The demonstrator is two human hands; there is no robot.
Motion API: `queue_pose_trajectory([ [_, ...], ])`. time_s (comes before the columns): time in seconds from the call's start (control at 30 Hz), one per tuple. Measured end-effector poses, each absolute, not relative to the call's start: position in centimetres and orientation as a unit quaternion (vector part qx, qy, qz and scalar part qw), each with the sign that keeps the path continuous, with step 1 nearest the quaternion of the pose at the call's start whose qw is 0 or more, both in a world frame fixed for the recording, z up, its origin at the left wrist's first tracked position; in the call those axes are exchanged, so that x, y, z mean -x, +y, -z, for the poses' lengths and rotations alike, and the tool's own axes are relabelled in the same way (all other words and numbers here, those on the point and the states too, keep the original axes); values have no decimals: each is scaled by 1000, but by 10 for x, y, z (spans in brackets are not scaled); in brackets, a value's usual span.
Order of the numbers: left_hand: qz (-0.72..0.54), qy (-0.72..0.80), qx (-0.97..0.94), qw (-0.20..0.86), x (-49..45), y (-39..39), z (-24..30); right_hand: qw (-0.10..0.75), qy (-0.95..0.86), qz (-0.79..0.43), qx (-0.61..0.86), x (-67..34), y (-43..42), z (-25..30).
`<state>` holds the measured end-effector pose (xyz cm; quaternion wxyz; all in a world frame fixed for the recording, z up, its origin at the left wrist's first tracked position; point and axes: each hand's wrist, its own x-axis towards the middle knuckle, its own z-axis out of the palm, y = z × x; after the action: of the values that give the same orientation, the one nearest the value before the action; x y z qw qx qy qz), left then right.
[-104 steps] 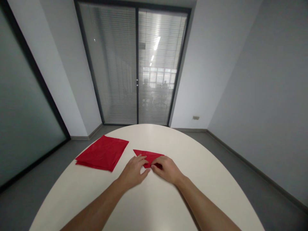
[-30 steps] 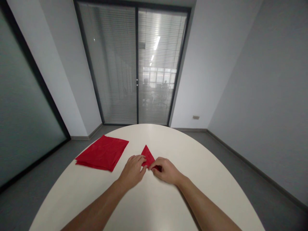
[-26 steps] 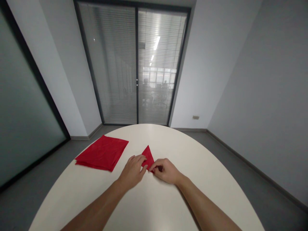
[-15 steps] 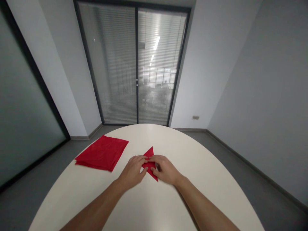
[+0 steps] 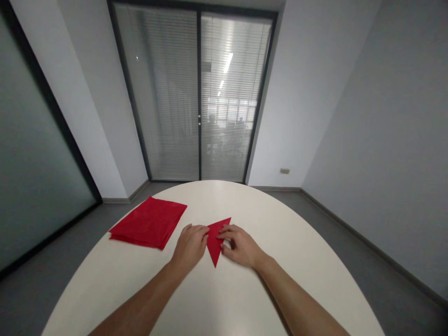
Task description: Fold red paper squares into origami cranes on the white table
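Note:
A small red napkin folded into a triangle (image 5: 214, 240) lies flat on the white table (image 5: 224, 298), one point toward me and one toward the far right. My left hand (image 5: 191, 245) rests beside its left edge, fingertips touching the fold. My right hand (image 5: 241, 245) is on the other side, with its fingers stretched flat over the right part of the triangle and the thumb at its edge. Neither hand lifts the napkin.
A stack of flat red napkins (image 5: 149, 223) lies on the table to the left of my hands. The table's rounded far edge (image 5: 217, 182) faces a glass door with blinds (image 5: 199, 93). Grey floor surrounds the table.
The napkin went from a wide flat triangle to a smaller one. It stood up between my hands, then was turned and laid flat with a point toward me.

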<state>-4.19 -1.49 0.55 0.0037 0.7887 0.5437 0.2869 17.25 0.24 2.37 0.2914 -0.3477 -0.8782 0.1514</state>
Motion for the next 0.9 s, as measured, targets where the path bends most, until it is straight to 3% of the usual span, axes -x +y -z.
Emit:
queue_pose_trajectory([
  [0.37,-255,499,-828,27,35,-25,1,342,-853,-104,380,-174,12,-9],
  [0.9,-301,483,-821,30,33,-25,-6,330,-817,-105,461,-176,13,-12],
])
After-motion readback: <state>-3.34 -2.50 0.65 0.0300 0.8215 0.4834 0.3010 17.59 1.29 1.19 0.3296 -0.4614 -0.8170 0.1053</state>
